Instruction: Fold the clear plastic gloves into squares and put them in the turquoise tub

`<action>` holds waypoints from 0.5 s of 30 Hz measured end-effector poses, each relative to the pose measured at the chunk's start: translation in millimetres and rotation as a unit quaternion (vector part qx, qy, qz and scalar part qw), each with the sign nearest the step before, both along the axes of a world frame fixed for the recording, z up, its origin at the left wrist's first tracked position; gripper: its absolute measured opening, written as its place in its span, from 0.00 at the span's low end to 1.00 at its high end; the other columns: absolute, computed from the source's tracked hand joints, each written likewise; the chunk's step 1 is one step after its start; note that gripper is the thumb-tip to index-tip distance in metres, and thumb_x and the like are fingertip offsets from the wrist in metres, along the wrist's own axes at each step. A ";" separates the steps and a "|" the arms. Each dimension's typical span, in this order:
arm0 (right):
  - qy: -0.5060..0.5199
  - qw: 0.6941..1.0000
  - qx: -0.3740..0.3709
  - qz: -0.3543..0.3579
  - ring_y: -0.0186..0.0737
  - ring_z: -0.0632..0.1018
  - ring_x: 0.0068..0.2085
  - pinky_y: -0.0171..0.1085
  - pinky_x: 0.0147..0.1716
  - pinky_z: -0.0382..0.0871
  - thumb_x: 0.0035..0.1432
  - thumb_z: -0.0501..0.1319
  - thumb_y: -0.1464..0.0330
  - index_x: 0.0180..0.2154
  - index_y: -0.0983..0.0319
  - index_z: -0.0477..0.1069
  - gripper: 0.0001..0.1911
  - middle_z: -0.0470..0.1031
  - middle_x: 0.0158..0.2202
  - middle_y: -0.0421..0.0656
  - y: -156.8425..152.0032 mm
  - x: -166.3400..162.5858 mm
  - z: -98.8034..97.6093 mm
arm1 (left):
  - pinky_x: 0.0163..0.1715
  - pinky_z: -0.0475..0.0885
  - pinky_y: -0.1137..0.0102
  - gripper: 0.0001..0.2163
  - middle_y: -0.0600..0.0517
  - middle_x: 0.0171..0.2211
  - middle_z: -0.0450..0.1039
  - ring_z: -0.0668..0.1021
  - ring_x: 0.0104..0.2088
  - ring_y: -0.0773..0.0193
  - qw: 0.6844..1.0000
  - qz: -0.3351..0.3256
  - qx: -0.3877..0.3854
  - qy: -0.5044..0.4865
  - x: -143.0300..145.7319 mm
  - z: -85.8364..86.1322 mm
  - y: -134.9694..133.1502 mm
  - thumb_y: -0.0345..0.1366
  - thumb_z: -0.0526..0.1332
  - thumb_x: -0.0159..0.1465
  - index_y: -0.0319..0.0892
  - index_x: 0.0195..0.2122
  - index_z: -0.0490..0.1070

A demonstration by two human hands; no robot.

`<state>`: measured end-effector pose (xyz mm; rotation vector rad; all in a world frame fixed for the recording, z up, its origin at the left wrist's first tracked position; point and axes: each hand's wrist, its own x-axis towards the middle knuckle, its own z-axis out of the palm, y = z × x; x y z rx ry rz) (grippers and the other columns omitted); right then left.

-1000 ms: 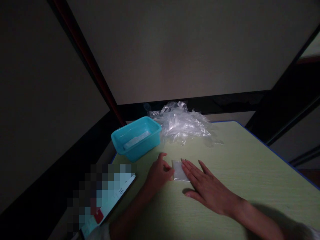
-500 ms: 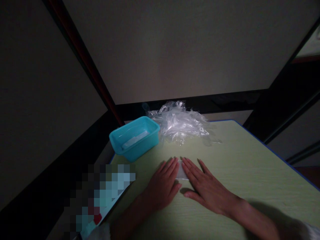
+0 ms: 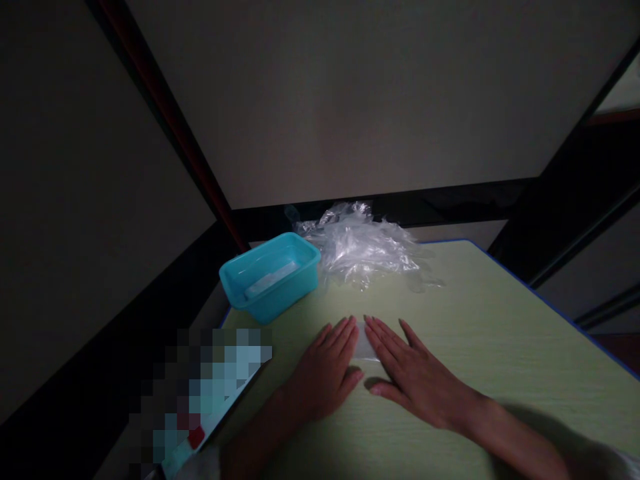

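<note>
A small clear plastic piece [image 3: 363, 343] lies flat on the pale green table [image 3: 475, 320]. My left hand [image 3: 325, 370] rests flat on its left side, fingers stretched out and together. My right hand [image 3: 413, 373] lies flat on its right side, fingers extended. Only a narrow strip of the piece shows between the two hands. Neither hand grips anything.
A teal plastic tub [image 3: 270, 275] with a whitish flat item inside stands at the table's far left. A heap of crumpled clear plastic [image 3: 363, 243] lies behind it. A blurred-out screen [image 3: 205, 393] sits at the near left edge. Dark frame bars surround the table.
My left hand, curled beside the piece a second ago, has spread flat over its left part. The right hand stayed nearly still.
</note>
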<state>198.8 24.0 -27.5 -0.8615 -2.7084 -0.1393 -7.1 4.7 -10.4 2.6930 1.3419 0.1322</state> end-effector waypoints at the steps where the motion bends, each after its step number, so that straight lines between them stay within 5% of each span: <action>1: 0.000 1.000 0.000 0.000 0.55 0.59 0.60 0.60 0.50 0.59 0.62 0.45 0.51 0.62 0.67 0.21 0.42 0.53 0.60 0.60 0.0 0.8 -0.4 | 0.60 0.49 0.58 0.27 0.39 0.63 0.45 0.49 0.63 0.56 1.000 0.000 -0.003 0.003 0.2 0.5 0.2 0.36 0.52 0.63 0.31 0.61 0.47; 6: -0.012 1.000 -0.024 0.006 0.56 0.59 0.60 0.62 0.50 0.59 0.61 0.46 0.51 0.63 0.66 0.25 0.42 0.53 0.60 0.61 1.7 5.9 -0.9 | 0.60 0.48 0.58 0.27 0.39 0.63 0.45 0.49 0.63 0.55 1.000 0.002 -0.012 0.011 1.6 2.3 0.4 0.36 0.52 0.63 0.30 0.61 0.48; 11: -0.030 0.997 -0.071 0.004 0.55 0.60 0.60 0.60 0.52 0.58 0.60 0.49 0.52 0.61 0.72 0.49 0.37 0.55 0.60 0.61 5.5 7.0 13.5 | 0.60 0.48 0.58 0.27 0.39 0.64 0.44 0.48 0.64 0.56 1.000 -0.002 0.001 -0.001 0.7 -1.3 -0.3 0.36 0.51 0.64 0.32 0.62 0.45; 15: 0.010 0.999 -0.049 0.010 0.50 0.68 0.55 0.52 0.52 0.63 0.58 0.57 0.62 0.48 0.68 0.68 0.19 0.65 0.56 0.55 7.7 2.0 27.0 | 0.60 0.48 0.58 0.28 0.39 0.64 0.44 0.47 0.64 0.56 1.000 -0.002 0.003 -0.009 -0.1 -3.4 -0.3 0.37 0.51 0.64 0.31 0.62 0.44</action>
